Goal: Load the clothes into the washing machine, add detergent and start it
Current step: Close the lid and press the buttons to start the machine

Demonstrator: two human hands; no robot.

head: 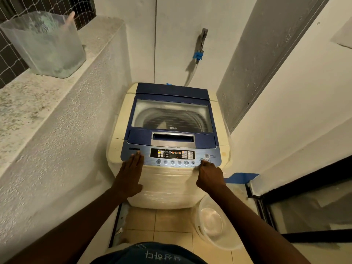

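Observation:
A cream top-loading washing machine (122, 119) with a blue lid stands in the corner. The lid (172, 94) is down, and through its window I see the drum with something pale inside. The control panel (172, 154) has lit indicators. My left hand (131, 172) lies flat, fingers together, on the panel's left front edge. My right hand (209, 176) is curled, with one fingertip on the round start button (202, 160) at the panel's right.
A translucent plastic container (45, 44) with blue-green powder and a scoop sits on the ledge at left. A clear plastic basin (213, 221) leans on the tiled floor right of the machine. A tap with a blue connector (199, 54) is on the back wall. A glass door frame (285, 206) is at right.

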